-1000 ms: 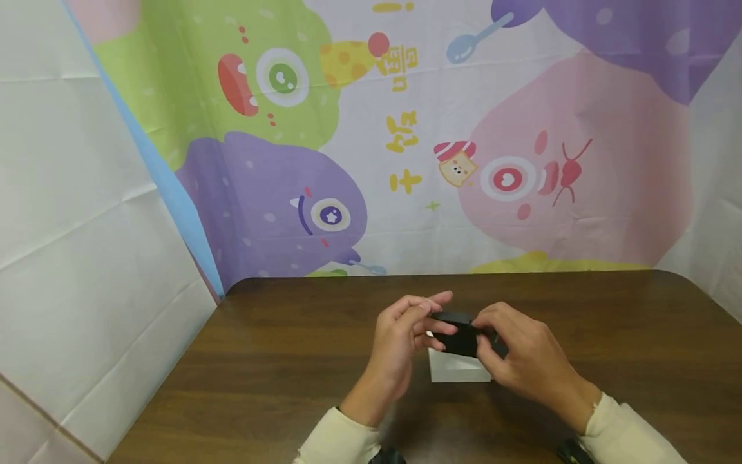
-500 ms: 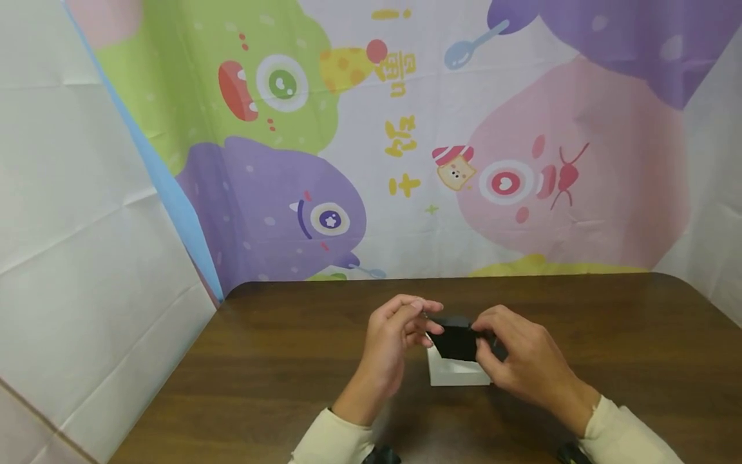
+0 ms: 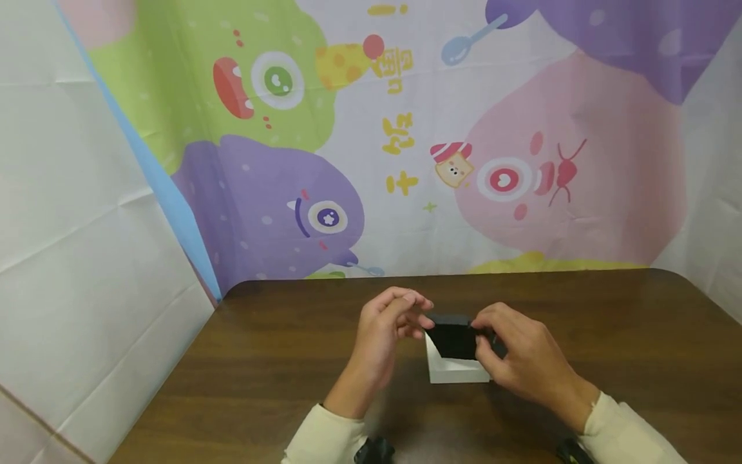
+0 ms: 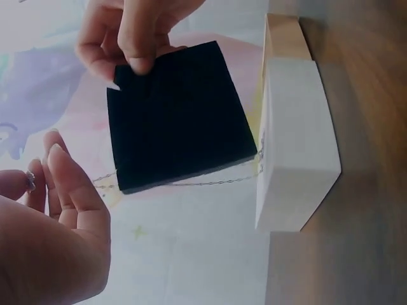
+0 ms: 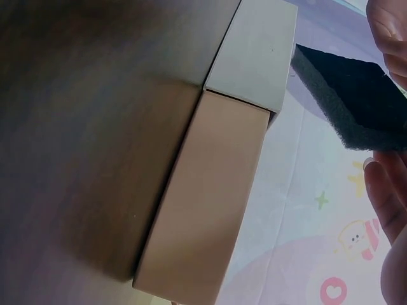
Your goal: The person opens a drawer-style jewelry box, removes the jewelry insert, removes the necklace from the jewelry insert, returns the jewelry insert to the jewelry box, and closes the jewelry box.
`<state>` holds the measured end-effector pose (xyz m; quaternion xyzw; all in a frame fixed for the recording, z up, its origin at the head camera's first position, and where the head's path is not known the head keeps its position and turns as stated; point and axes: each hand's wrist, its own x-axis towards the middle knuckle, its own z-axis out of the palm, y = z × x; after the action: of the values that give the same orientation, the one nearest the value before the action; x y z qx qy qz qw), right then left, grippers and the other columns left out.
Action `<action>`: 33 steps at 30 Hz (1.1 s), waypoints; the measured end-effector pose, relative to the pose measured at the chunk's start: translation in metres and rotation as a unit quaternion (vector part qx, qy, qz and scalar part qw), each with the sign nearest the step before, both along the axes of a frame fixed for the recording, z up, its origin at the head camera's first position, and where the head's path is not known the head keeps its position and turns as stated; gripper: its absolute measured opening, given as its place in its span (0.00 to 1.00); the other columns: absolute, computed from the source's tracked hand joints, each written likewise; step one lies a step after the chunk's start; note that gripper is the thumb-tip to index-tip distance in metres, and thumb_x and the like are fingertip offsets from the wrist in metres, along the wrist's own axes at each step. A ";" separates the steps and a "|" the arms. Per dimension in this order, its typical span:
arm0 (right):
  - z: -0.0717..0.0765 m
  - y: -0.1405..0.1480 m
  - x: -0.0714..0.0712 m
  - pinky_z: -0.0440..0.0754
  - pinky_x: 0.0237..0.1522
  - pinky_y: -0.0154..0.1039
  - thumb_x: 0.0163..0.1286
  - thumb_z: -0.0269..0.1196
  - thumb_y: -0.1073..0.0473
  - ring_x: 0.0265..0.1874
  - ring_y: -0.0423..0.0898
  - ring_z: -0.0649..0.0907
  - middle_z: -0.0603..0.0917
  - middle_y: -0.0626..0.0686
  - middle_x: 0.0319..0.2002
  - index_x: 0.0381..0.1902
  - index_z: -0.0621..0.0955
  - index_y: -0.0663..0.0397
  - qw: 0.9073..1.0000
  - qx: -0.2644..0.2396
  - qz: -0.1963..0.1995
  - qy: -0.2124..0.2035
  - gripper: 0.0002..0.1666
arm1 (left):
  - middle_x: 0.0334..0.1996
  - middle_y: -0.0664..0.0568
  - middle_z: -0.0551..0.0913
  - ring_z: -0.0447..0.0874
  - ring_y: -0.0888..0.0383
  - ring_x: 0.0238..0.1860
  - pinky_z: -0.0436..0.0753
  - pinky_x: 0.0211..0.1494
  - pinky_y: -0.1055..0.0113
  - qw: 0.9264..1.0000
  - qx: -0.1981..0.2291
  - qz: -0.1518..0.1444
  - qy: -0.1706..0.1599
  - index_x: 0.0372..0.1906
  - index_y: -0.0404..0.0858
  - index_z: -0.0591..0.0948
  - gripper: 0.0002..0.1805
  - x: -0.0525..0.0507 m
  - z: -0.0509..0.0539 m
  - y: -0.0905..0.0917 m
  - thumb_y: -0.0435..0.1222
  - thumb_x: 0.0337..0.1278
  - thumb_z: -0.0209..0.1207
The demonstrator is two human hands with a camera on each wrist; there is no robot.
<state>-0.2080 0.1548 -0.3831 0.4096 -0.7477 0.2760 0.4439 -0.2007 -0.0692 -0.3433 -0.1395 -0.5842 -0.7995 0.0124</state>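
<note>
My right hand (image 3: pixel 524 345) pinches a thin square black foam pad (image 4: pixel 178 117) by one edge, tilted above an open white box (image 3: pixel 458 374). My left hand (image 3: pixel 382 332) is just left of the pad. Its thumb and fingertips pinch a small silvery piece (image 4: pixel 30 182) of a fine necklace. In the left wrist view the necklace's chain (image 4: pixel 213 182) passes by the pad's lower edge to the box opening. The right wrist view shows the pad's fuzzy grey edge and a right fingertip against it. The box's inside is mostly hidden.
A tan box-like piece (image 5: pixel 206 197) lies against the white box, hidden behind my right hand in the head view. Both rest on the dark wooden table (image 3: pixel 261 386). A cartoon-printed cloth (image 3: pixel 406 225) hangs behind the table, with a white sheet (image 3: pixel 98 258) at the left.
My left hand has drawn away leftward from the foam pad, uncovering more of its black face. My right hand stays nearly in place with the pad.
</note>
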 end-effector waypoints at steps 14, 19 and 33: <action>0.002 0.001 0.000 0.75 0.29 0.29 0.62 0.53 0.59 0.28 0.38 0.78 0.82 0.47 0.36 0.34 0.80 0.57 1.000 -0.010 -0.010 0.009 0.10 | 0.45 0.37 0.86 0.88 0.56 0.32 0.81 0.33 0.64 0.994 -0.096 0.008 0.049 0.42 0.25 0.81 0.13 -0.004 0.011 -0.014 0.34 0.72 0.54; 0.002 0.001 -0.001 0.75 0.29 0.29 0.62 0.53 0.59 0.27 0.38 0.78 0.82 0.47 0.36 0.33 0.80 0.57 1.000 -0.015 -0.013 0.017 0.10 | 0.49 0.40 0.86 0.89 0.54 0.35 0.82 0.34 0.62 0.994 -0.101 -0.002 0.047 0.43 0.27 0.81 0.13 -0.004 0.014 -0.017 0.35 0.73 0.54; 0.004 0.001 0.000 0.75 0.27 0.30 0.61 0.53 0.60 0.25 0.40 0.78 0.82 0.48 0.34 0.33 0.80 0.58 0.999 -0.017 -0.014 0.035 0.10 | 0.52 0.41 0.85 0.89 0.53 0.36 0.83 0.35 0.61 0.995 -0.093 0.007 0.044 0.41 0.29 0.82 0.11 -0.004 0.017 -0.024 0.35 0.72 0.55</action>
<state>-0.2084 0.1557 -0.3794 0.4014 -0.7325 0.2678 0.4802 -0.2052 -0.0929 -0.3267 -0.1708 -0.6561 -0.7344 0.0302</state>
